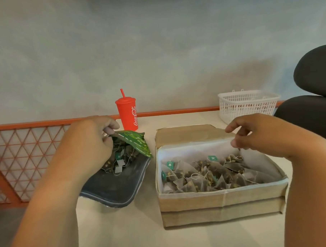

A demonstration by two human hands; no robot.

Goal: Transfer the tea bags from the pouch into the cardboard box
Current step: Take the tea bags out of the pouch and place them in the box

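Observation:
A dark pouch with a green patterned flap lies open on the table at the left, with several tea bags spilling from its mouth. My left hand grips the pouch's upper edge at the opening. To the right stands the cardboard box, lined with white paper and holding several pyramid tea bags with teal tags. My right hand hovers over the box's far right corner, fingers apart and curled, nothing visibly in them.
A red Coca-Cola cup with a straw stands behind the pouch. A white plastic basket sits at the back right, next to a black chair. An orange mesh railing borders the table's left and back.

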